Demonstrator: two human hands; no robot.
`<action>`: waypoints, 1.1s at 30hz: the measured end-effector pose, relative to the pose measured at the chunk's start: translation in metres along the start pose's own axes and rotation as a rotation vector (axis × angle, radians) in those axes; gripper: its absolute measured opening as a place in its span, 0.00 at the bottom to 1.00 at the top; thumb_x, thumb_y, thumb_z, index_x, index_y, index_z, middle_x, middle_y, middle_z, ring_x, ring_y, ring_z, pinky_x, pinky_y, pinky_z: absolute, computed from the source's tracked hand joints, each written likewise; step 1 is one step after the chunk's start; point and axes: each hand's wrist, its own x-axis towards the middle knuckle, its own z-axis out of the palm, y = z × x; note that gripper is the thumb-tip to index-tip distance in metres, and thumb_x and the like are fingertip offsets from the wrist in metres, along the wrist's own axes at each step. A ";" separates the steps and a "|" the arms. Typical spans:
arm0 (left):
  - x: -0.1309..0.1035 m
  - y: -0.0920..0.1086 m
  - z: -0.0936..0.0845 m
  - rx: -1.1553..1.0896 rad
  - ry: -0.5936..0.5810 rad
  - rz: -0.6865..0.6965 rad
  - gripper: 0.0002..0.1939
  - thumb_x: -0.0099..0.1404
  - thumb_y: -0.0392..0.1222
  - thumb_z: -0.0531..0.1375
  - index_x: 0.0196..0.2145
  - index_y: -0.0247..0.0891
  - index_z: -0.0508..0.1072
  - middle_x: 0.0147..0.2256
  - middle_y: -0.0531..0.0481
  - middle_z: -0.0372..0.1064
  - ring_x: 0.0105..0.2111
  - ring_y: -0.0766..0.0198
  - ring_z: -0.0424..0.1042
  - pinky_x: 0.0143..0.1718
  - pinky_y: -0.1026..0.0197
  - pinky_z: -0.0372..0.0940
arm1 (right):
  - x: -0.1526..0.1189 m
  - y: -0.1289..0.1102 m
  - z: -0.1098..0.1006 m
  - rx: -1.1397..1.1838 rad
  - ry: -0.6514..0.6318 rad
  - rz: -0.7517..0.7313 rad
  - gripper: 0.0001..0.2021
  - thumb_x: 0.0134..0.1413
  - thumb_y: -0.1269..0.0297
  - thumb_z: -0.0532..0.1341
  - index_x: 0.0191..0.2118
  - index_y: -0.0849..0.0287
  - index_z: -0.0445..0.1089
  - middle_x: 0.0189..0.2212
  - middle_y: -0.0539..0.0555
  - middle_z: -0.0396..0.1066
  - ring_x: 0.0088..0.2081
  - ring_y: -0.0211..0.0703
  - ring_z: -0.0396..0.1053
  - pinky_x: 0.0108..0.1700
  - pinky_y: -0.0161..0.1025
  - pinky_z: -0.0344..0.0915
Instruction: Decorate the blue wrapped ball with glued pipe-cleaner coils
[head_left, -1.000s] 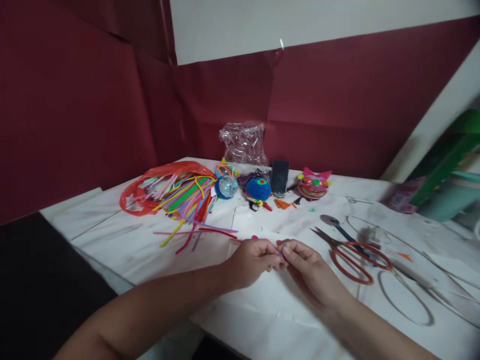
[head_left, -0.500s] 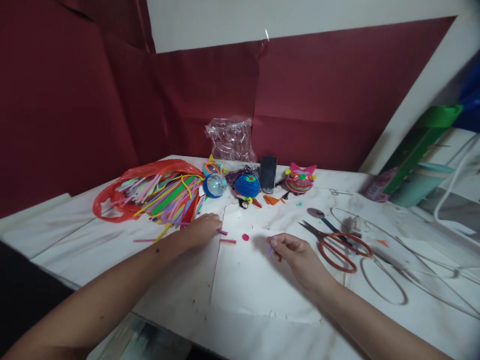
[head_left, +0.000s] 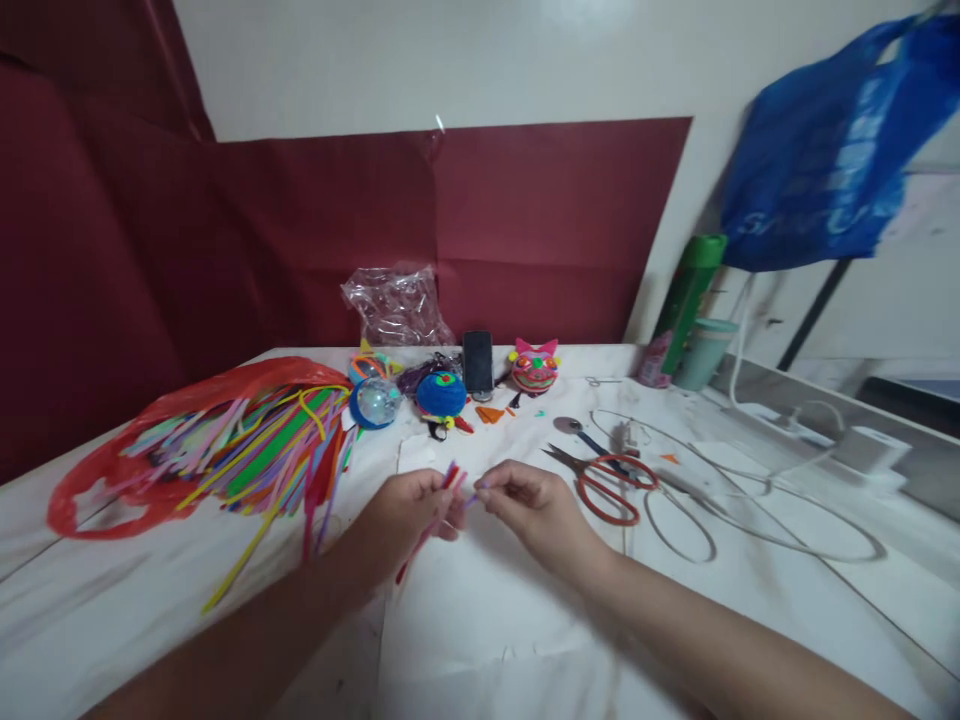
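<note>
My left hand [head_left: 420, 508] is closed on a few pink, red and purple pipe cleaners [head_left: 452, 478], whose ends stick out above and below the fingers. Close beside it, over the white paper [head_left: 480, 610], my right hand [head_left: 529, 500] pinches a short purple pipe cleaner [head_left: 471, 500] that points toward the left hand. To the left, a red plastic bag [head_left: 67, 510] holds a large bundle of coloured pipe cleaners [head_left: 277, 450].
Orange-handled scissors [head_left: 609, 490] lie right of the hands, by a white cable [head_left: 697, 550]. Behind are a blue ball [head_left: 441, 393], a clear ball [head_left: 377, 400], a phone [head_left: 478, 363] and a pink cat-like figure [head_left: 535, 367]. A green can [head_left: 686, 300] stands at the right.
My left hand has picked up the pink and red pipe cleaners from beside the paper and moved next to my right hand. The camera view has swung to the right.
</note>
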 end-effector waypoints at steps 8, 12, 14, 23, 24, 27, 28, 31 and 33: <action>0.004 -0.025 0.018 -0.162 0.058 0.075 0.11 0.53 0.45 0.58 0.22 0.34 0.67 0.18 0.54 0.60 0.20 0.69 0.57 0.25 0.65 0.53 | 0.003 0.002 0.018 0.090 0.053 -0.108 0.09 0.49 0.60 0.62 0.25 0.58 0.64 0.19 0.47 0.66 0.24 0.37 0.67 0.33 0.37 0.61; 0.002 -0.031 0.011 0.066 0.146 0.142 0.12 0.55 0.44 0.57 0.19 0.36 0.66 0.17 0.54 0.60 0.21 0.67 0.59 0.26 0.65 0.53 | 0.002 0.013 0.026 0.450 -0.073 0.102 0.14 0.45 0.54 0.65 0.29 0.59 0.64 0.18 0.46 0.67 0.21 0.37 0.66 0.28 0.36 0.59; 0.001 -0.033 0.010 0.096 0.130 0.147 0.12 0.56 0.44 0.56 0.18 0.36 0.66 0.17 0.55 0.60 0.21 0.67 0.59 0.26 0.65 0.53 | 0.000 0.020 0.028 0.541 -0.095 0.153 0.14 0.46 0.55 0.65 0.26 0.60 0.64 0.17 0.47 0.67 0.21 0.37 0.66 0.28 0.35 0.58; 0.004 -0.043 0.011 0.102 0.034 0.074 0.13 0.58 0.45 0.55 0.19 0.35 0.67 0.16 0.55 0.61 0.19 0.69 0.59 0.24 0.65 0.54 | -0.003 0.035 0.025 0.596 -0.152 0.110 0.11 0.54 0.56 0.60 0.33 0.60 0.66 0.16 0.45 0.65 0.20 0.38 0.67 0.28 0.37 0.60; 0.004 -0.044 0.011 0.107 0.020 0.072 0.14 0.58 0.45 0.55 0.20 0.35 0.67 0.16 0.54 0.61 0.19 0.69 0.59 0.25 0.65 0.54 | -0.003 0.035 0.024 0.521 -0.159 0.059 0.12 0.55 0.56 0.59 0.40 0.59 0.66 0.17 0.45 0.65 0.21 0.38 0.67 0.29 0.38 0.61; 0.005 -0.047 0.011 0.075 -0.041 0.079 0.15 0.59 0.48 0.54 0.21 0.35 0.68 0.17 0.53 0.62 0.20 0.68 0.60 0.26 0.64 0.55 | -0.004 0.035 0.017 0.208 -0.209 -0.127 0.18 0.59 0.56 0.53 0.52 0.57 0.62 0.20 0.46 0.67 0.23 0.38 0.68 0.37 0.42 0.63; 0.005 -0.047 0.012 0.060 -0.054 0.080 0.15 0.59 0.48 0.54 0.21 0.36 0.68 0.18 0.52 0.63 0.20 0.67 0.60 0.27 0.64 0.55 | -0.004 0.034 0.014 0.111 -0.222 -0.178 0.17 0.61 0.57 0.51 0.53 0.57 0.62 0.21 0.47 0.67 0.25 0.38 0.69 0.40 0.43 0.62; 0.004 -0.049 0.012 0.037 -0.046 0.077 0.16 0.58 0.50 0.55 0.21 0.36 0.68 0.18 0.52 0.62 0.21 0.66 0.61 0.27 0.63 0.56 | -0.004 0.031 0.009 -0.019 -0.254 -0.243 0.17 0.63 0.59 0.47 0.53 0.58 0.64 0.22 0.50 0.69 0.31 0.40 0.70 0.47 0.46 0.59; 0.004 -0.051 0.012 0.052 -0.027 0.073 0.16 0.59 0.50 0.54 0.21 0.36 0.67 0.18 0.52 0.62 0.21 0.66 0.61 0.27 0.64 0.56 | -0.004 0.030 0.008 -0.018 -0.287 -0.241 0.18 0.64 0.60 0.47 0.54 0.57 0.62 0.23 0.50 0.70 0.32 0.40 0.70 0.48 0.46 0.58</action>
